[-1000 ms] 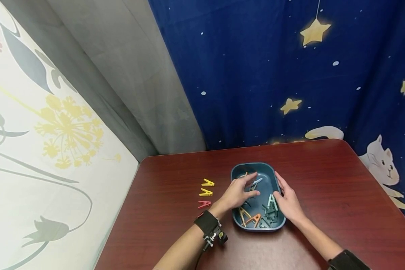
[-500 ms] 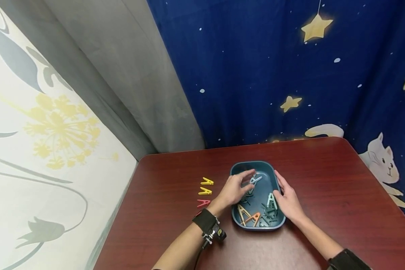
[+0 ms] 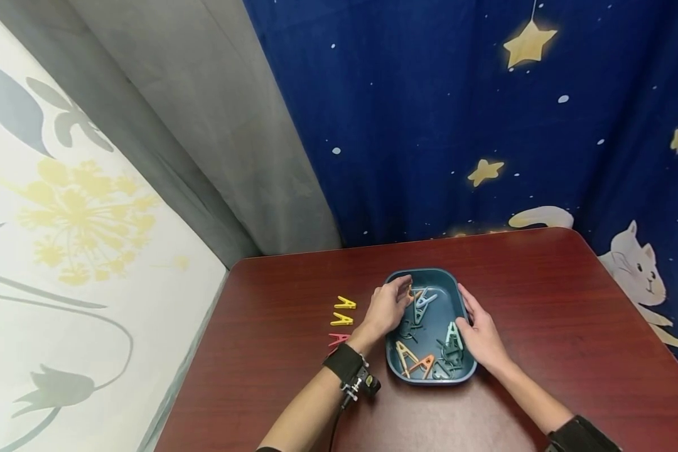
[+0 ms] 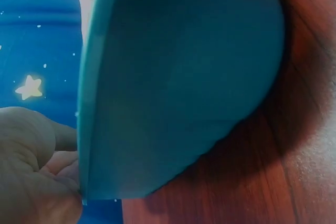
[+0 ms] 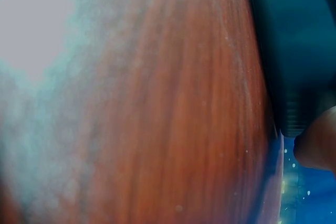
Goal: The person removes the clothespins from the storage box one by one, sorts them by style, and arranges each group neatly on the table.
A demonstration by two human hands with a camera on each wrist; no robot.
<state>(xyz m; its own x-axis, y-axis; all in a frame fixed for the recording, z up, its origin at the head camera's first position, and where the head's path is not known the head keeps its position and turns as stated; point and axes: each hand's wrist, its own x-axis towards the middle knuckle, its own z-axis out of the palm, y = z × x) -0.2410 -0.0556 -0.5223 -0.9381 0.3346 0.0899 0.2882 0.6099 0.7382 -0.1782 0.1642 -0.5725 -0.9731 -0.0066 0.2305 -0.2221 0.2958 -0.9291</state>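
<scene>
My left hand (image 3: 385, 309) reaches over the left rim of a blue-green plastic bin (image 3: 429, 386), its fingers inside by the upper left corner, close to an orange clip (image 3: 411, 296). In the left wrist view this hand (image 4: 37, 169) stands at the bin's wall (image 4: 178, 77), which hides the fingertips. Whether they pinch the clip cannot be told. My right hand (image 3: 483, 336) holds the right side of the bin, thumb over the rim and fingers along the outside. Light blue clip (image 3: 424, 300), mint clip (image 3: 453, 336), pale yellow clip (image 3: 405, 358) and second orange clip (image 3: 424, 364) lie inside.
Left of the bin, two yellow clips (image 3: 343, 319) and a red clip (image 3: 339, 339) lie in a column on the dark red wooden table (image 3: 282, 351). Several dark green clips (image 3: 451, 355) are in the bin. A blue starry curtain (image 3: 429, 125) hangs behind the table.
My left hand has drawn back leftward from over the bin to its upper left corner, uncovering the light blue clip and others. The right hand keeps its hold on the bin.
</scene>
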